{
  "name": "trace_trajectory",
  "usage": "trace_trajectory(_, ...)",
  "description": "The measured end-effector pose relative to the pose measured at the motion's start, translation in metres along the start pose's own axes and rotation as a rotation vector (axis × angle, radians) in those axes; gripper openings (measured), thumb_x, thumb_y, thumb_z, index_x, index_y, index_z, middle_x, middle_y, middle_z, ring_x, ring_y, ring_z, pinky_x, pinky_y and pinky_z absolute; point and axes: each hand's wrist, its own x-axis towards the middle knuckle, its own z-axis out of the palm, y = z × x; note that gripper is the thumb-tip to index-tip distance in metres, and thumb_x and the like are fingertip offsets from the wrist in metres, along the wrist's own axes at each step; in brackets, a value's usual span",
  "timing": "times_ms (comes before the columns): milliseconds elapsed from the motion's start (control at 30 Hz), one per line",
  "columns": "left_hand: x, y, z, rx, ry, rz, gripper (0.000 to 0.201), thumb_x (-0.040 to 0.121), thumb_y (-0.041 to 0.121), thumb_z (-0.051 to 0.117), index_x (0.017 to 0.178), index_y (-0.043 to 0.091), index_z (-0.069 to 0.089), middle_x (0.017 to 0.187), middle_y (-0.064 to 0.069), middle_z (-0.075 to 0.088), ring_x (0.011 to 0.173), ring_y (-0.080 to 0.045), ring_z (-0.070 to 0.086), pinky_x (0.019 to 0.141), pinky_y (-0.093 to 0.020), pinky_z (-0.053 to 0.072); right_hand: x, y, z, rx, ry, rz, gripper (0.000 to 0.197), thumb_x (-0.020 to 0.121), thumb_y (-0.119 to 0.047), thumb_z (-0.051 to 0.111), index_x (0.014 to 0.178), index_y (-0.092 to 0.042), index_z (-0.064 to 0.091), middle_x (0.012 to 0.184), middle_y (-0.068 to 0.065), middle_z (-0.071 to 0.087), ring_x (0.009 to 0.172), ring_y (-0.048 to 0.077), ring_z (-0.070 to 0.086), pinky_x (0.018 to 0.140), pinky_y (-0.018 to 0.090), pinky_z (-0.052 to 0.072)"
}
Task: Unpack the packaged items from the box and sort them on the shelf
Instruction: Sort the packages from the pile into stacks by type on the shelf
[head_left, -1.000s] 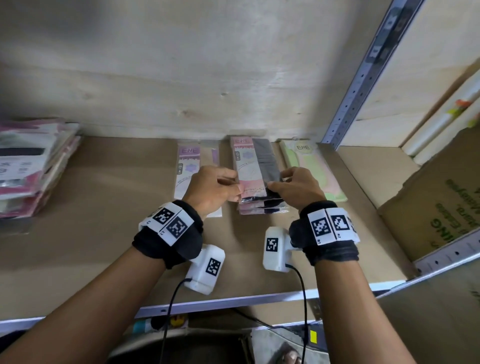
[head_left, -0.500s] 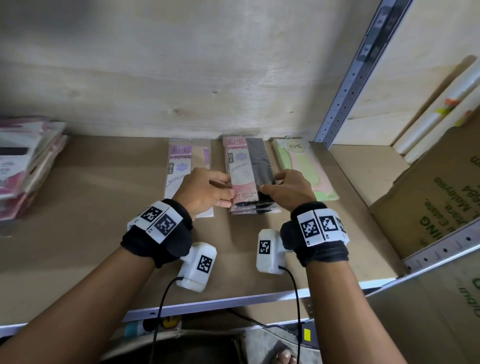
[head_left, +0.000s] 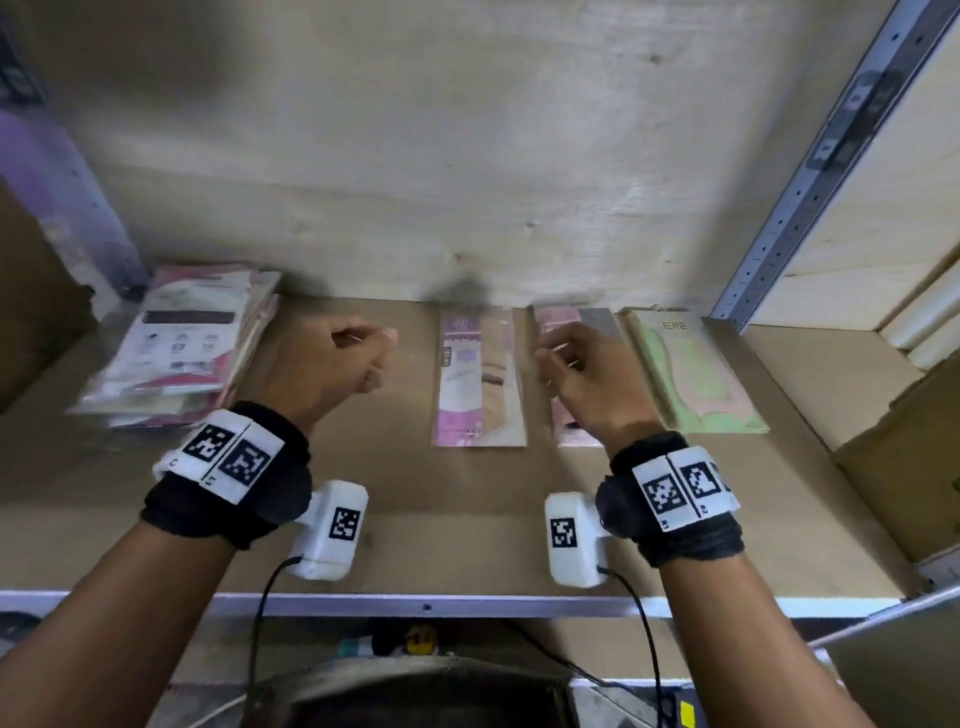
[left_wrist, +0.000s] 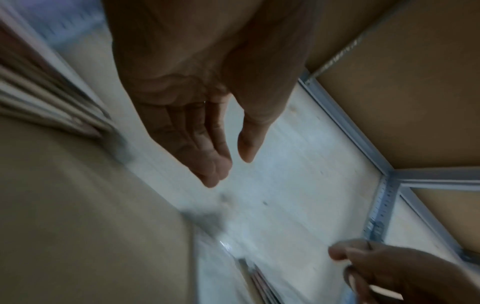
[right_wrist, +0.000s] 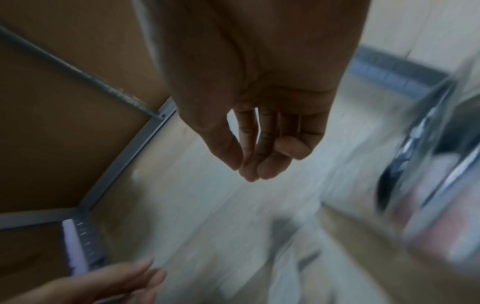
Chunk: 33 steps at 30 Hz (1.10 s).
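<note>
Three packets lie flat in a row at the back of the shelf (head_left: 467, 519). The pink-and-black packet stack (head_left: 582, 322) sits directly under the right hand (head_left: 587, 379), partly hidden by it. The purple packet (head_left: 475, 379) lies between the two hands. The green packet (head_left: 691, 374) lies just beside the right hand, on its outer side. A larger packet pile (head_left: 182, 348) lies beyond the left hand (head_left: 332, 369), on its outer side. Both hands hover above the shelf, fingers loosely curled, holding nothing. A cardboard box (head_left: 904, 457) stands at the far right.
</note>
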Motion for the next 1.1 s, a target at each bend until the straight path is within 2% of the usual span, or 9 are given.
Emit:
trace_trajectory(133, -0.006, -0.006, -0.073, 0.020, 0.119, -0.013, 0.012, 0.094, 0.028, 0.068, 0.090, 0.017, 0.071, 0.086, -0.010, 0.075, 0.071, -0.019, 0.068, 0.067, -0.027, 0.055, -0.011, -0.031, 0.066, 0.052, -0.256, -0.008, 0.006, 0.092, -0.013, 0.061, 0.089, -0.011, 0.067, 0.070, 0.005, 0.067, 0.057, 0.020, 0.063, 0.055, 0.028, 0.047)
trace_trajectory(300, -0.009, -0.011, -0.133, 0.007, 0.271, -0.053, 0.014, 0.096, 0.020, 0.065, 0.091, 0.009, 0.072, 0.084, -0.012, 0.073, 0.063, -0.017, 0.064, 0.057, -0.020, 0.056, -0.005, -0.079, 0.164, 0.068, -0.534, 0.011, 0.009, 0.096, -0.016, 0.055, 0.098, -0.009, 0.061, 0.075, 0.007, 0.066, 0.061, 0.021, 0.064, 0.054, 0.031, 0.053)
trace_trajectory(467, -0.006, -0.020, -0.159, -0.005, 0.418, -0.086, 0.019, 0.095, 0.027, 0.064, 0.086, 0.012, 0.071, 0.077, -0.004, 0.074, 0.062, -0.017, 0.067, 0.067, -0.031, 0.057, 0.011, -0.126, 0.243, -0.090, -0.526, -0.086, 0.029, 0.094, -0.046, 0.058, 0.076, -0.025, 0.050, 0.070, 0.007, 0.068, 0.060, 0.029, 0.068, 0.060, 0.039, 0.059)
trace_trajectory(600, -0.005, -0.028, -0.164, 0.033, 0.398, -0.101, 0.028, 0.093, 0.030, 0.063, 0.072, 0.014, 0.072, 0.072, -0.004, 0.075, 0.077, -0.026, 0.074, 0.085, -0.045, 0.060, 0.025, -0.137, 0.277, -0.089, -0.458, -0.127, 0.030, 0.086, -0.045, 0.071, 0.072, -0.028, 0.050, 0.072, -0.006, 0.058, 0.050, 0.006, 0.048, 0.046, 0.021, 0.039)
trace_trajectory(667, -0.003, -0.030, -0.165, 0.043, 0.388, -0.104, 0.028, 0.091, 0.029, 0.065, 0.067, 0.016, 0.070, 0.069, -0.004, 0.075, 0.076, -0.025, 0.074, 0.085, -0.045, 0.060, 0.030, -0.134, 0.283, -0.025, -0.479, -0.080, 0.021, 0.083, -0.035, 0.076, 0.082, -0.025, 0.057, 0.067, -0.011, 0.057, 0.050, 0.002, 0.045, 0.045, 0.019, 0.034)
trace_trajectory(767, -0.003, -0.034, -0.165, 0.044, 0.392, -0.104, 0.024, 0.088, 0.030, 0.067, 0.068, 0.017, 0.070, 0.069, -0.003, 0.075, 0.076, -0.027, 0.074, 0.084, -0.046, 0.061, 0.029, -0.127, 0.272, 0.049, -0.504, 0.022, 0.028, 0.082, -0.028, 0.078, 0.069, -0.023, 0.054, 0.057, -0.011, 0.055, 0.046, 0.005, 0.052, 0.042, 0.021, 0.037)
trace_trajectory(967, 0.002, -0.037, -0.146, -0.067, 0.254, -0.211, 0.020, 0.092, 0.027, 0.066, 0.085, 0.008, 0.066, 0.082, -0.015, 0.070, 0.086, -0.037, 0.074, 0.089, -0.049, 0.059, 0.010, -0.109, 0.211, 0.401, -0.544, 0.164, 0.027, 0.087, -0.011, 0.070, 0.090, -0.018, 0.044, 0.098, 0.015, 0.068, 0.075, 0.027, 0.066, 0.060, 0.032, 0.047)
trace_trajectory(1033, 0.002, -0.033, -0.133, -0.156, 0.145, -0.264, 0.037, 0.094, 0.038, 0.064, 0.108, 0.003, 0.067, 0.085, -0.013, 0.070, 0.083, -0.035, 0.075, 0.087, -0.047, 0.061, -0.002, -0.103, 0.185, 0.412, -0.521, 0.103, 0.026, 0.088, -0.008, 0.069, 0.091, -0.017, 0.045, 0.108, 0.021, 0.066, 0.091, 0.036, 0.069, 0.067, 0.038, 0.051)
trace_trajectory(1100, -0.003, -0.024, -0.119, -0.274, 0.048, -0.303, 0.063, 0.088, 0.058, 0.065, 0.118, 0.003, 0.063, 0.101, -0.014, 0.071, 0.081, -0.029, 0.077, 0.080, -0.043, 0.063, -0.016, -0.095, 0.158, 0.340, -0.465, -0.057, 0.023, 0.088, -0.007, 0.069, 0.094, -0.015, 0.048, 0.100, 0.014, 0.063, 0.084, 0.022, 0.068, 0.061, 0.033, 0.053)
